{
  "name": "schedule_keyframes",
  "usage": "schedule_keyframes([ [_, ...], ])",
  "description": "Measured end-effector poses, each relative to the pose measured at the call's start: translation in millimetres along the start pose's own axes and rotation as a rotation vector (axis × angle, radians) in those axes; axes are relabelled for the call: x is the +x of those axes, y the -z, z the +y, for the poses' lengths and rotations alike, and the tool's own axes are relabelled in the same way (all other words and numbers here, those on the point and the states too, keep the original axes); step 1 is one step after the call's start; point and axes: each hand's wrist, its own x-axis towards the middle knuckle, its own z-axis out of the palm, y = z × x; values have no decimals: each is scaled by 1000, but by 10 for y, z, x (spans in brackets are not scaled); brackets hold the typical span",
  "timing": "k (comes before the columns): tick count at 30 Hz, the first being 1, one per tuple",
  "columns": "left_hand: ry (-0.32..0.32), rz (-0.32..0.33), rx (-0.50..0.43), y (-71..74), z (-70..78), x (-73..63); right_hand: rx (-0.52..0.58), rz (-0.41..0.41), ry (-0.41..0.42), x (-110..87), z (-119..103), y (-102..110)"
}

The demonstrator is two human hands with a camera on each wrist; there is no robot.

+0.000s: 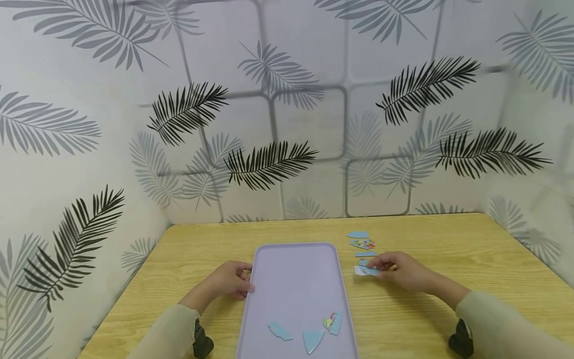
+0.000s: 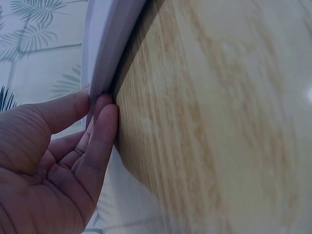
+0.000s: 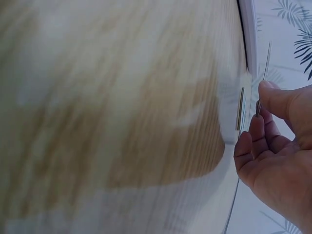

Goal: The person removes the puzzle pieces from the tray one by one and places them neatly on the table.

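R hand (image 1: 403, 271) pinches a flat blue-white shard (image 1: 369, 271), L hand (image 1: 230, 279) grips the rectangular lilac plastic tray (image 1: 296, 284); prob. midway: 3 bluish shards (image 1: 312, 341) in, approx. 4 others (image 1: 358, 234) on yellow wood-grain table (image 1: 448, 244)!

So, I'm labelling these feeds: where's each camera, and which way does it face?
Head: on the head, looking forward and down at the tray and table; left hand, right hand and sleeves show.
Left wrist: on that wrist, facing the tray's edge; only that hand shows.
Right wrist: on that wrist, facing a thin pinched piece; only that hand shows.
Shared: head and left wrist show the tray.
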Motion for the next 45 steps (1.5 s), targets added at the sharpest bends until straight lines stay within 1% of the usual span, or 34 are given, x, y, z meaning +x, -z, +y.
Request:
schedule_keyframes([
  [9,-13,-8,5,4,11,23,-11,-25,-5,8,126,92],
  [16,-13,-16,11,2,19,23,-6,-51,-9,39,180,109],
  [24,-13,-12,7,-3,19,17,-45,-68,-1,55,159,105],
  [32,-7,-8,5,2,21,11,-49,-74,3,60,142,95],
  [45,-17,-9,25,5,3,1,-62,-70,4,67,129,96],
])
